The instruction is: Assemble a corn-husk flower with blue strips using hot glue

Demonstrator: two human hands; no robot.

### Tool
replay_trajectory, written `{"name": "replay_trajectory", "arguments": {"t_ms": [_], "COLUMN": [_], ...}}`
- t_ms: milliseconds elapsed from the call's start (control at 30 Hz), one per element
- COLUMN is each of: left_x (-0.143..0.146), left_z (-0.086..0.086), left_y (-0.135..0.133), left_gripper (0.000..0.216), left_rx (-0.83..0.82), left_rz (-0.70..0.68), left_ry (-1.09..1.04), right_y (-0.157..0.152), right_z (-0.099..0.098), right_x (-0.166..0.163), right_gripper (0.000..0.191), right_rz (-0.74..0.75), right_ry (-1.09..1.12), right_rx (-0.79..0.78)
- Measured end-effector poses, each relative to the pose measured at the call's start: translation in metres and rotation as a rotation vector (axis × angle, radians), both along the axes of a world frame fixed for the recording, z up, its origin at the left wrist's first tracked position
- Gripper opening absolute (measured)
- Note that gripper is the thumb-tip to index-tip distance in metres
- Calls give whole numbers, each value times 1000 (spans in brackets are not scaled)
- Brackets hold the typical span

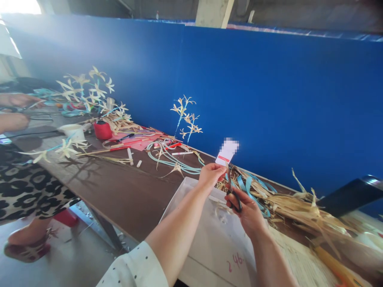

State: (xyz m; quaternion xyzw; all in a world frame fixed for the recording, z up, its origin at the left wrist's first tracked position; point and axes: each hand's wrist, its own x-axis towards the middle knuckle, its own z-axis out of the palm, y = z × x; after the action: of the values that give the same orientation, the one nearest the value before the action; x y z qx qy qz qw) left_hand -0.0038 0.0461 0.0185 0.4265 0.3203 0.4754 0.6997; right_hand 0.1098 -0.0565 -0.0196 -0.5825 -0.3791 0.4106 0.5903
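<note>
While the long dark wooden worktop (119, 191) carries a flat white box (209, 243) and a dry, fibrous straw pile (299, 207), I see the left hand (211, 173) with fingers pinched on a small white card (226, 153). The right hand (248, 211) has fingers closed through the black loops of the scissors (230, 183), thin blades against the card's lower edge.

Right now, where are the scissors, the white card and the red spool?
scissors (229, 180): head view, on the blades.
white card (226, 154): head view, its middle.
red spool (102, 130): head view, its side.
</note>
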Motion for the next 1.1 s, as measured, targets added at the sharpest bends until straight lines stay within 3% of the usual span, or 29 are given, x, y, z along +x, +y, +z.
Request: {"name": "replay_trajectory", "arguments": {"t_ms": [800,1100], "left_x": [-1,1], "left_z": [2,-3], "left_y": [-1,2], "left_gripper": [15,17], "left_rx": [24,120], "left_rz": [-1,1], "left_ry": [22,75], "right_y": [1,0], "right_z": [-1,3], "right_x": [1,2], "right_gripper": [46,46], "right_rz": [-25,-93], "right_ry": [11,74], "right_rx": [-3,11]}}
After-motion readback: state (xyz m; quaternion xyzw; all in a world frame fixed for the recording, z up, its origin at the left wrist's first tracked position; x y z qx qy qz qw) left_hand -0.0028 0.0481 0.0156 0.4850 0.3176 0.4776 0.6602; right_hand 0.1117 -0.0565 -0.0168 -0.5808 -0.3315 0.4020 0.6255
